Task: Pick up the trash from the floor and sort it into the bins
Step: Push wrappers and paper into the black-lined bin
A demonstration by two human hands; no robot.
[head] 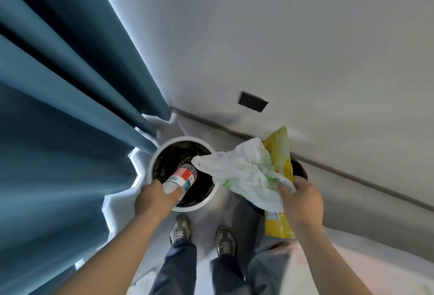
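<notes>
Gripped in the left hand (156, 198), a clear red-labelled plastic bottle (182, 178) is being held over the white round bin (162, 147) for dropping; a crumpled white plastic bag (244, 172) and yellow wrapper (279, 151) are being clutched in the right hand (301, 197).

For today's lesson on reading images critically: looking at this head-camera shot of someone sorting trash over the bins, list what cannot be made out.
- Second bin, head view: mostly hidden by the white plastic bag and yellow packet in the right hand; contents unseen.
- Bottle label text: too small to read; the left hand covers its lower end.
- White-rimmed bin interior: dark liner, contents unclear.
- Whitish object at bottom edge: cut off, blurred.
</notes>
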